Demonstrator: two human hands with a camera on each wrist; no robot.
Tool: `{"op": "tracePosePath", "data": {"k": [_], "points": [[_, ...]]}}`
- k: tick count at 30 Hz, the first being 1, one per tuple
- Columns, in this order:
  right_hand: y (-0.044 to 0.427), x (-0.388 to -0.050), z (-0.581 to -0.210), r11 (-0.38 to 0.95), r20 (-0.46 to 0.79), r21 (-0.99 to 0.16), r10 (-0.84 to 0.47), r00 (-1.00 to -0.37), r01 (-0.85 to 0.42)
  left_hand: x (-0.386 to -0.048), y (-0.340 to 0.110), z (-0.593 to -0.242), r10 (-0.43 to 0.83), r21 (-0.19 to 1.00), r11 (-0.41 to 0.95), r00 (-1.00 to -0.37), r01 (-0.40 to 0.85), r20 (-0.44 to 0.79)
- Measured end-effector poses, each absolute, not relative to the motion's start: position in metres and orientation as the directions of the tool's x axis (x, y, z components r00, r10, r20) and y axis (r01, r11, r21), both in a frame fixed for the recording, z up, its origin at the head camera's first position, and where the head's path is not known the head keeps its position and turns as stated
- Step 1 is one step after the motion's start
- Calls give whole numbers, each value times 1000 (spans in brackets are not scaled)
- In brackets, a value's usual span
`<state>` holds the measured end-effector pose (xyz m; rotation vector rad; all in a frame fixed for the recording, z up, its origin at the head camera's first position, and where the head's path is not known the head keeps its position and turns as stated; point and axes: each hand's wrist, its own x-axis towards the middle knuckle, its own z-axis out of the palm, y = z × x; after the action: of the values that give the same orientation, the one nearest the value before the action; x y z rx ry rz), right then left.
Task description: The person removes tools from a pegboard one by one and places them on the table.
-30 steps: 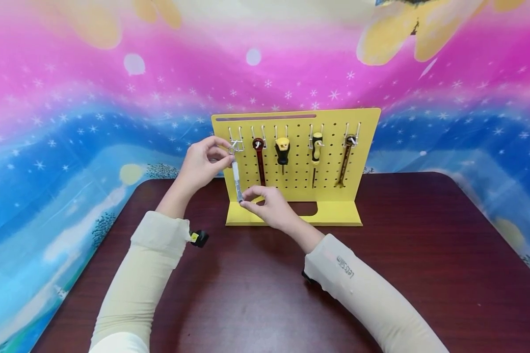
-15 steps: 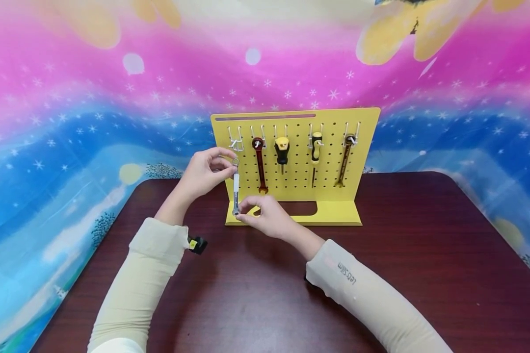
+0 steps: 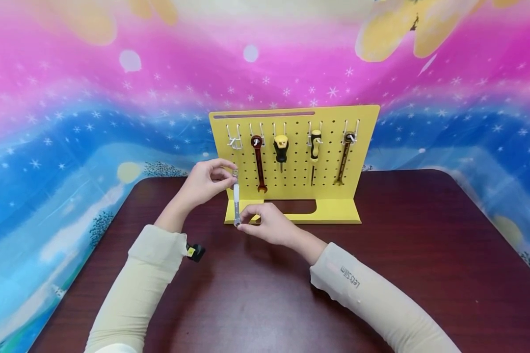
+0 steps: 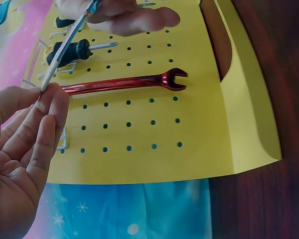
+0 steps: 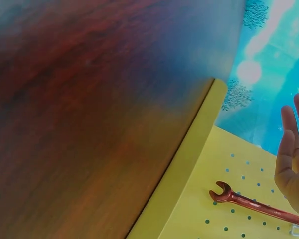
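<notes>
1. Where: silver wrench (image 3: 236,196) is up in the air, in front of the L edge of the yellow pegboard (image 3: 366,117), below the leftmost white hook (image 3: 236,147) & just L of the red wrench (image 3: 259,164).
2. Grip, L: L hand (image 3: 207,181) pinches the upper end btwn thumb & fingertips, gap closed down to the tool's thickness.
3. Grip, R: R hand (image 3: 269,223) pinches the lower end, thumb & index nearly together on it; nothing else held.
4. Handling (my judgement): slim metal, so stiff, fairly light, won't bend or break in normal use. Bare polished parts prob. a bit slippery; the pale strip mid-shank might give better friction.
5. Where to hold: ends are OK for steering, w/ thumb opposite fingers. For a one-hand carry, mid-shank near the balance pt is best; keep fingertips off the ring hole if it needs to stay free.
6. Axis: long axis runs near-vert. in the head view, from L hand down to R hand, bottom a touch to the R.
7. Pointing: ring end up, other end down; lower tip's too small & part-covered to tell its shape.
</notes>
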<state>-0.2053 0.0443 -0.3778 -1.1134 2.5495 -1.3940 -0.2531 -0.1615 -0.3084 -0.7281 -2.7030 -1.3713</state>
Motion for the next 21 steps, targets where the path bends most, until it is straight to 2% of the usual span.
{"op": "tracePosePath", "data": {"k": [9, 15, 21], "points": [[45, -195, -387, 374, 249, -714, -655, -714, -592, -248, -168, -329, 417, 760, 523, -894, 385, 165], [41, -190, -390, 359, 185, -756, -685, -705, -547, -244, -171, -340, 430, 758, 537, -893, 370, 132], [39, -185, -393, 366, 137, -788, -679, -721, -495, -242, -173, -346, 444, 768, 533, -890, 355, 103]]}}
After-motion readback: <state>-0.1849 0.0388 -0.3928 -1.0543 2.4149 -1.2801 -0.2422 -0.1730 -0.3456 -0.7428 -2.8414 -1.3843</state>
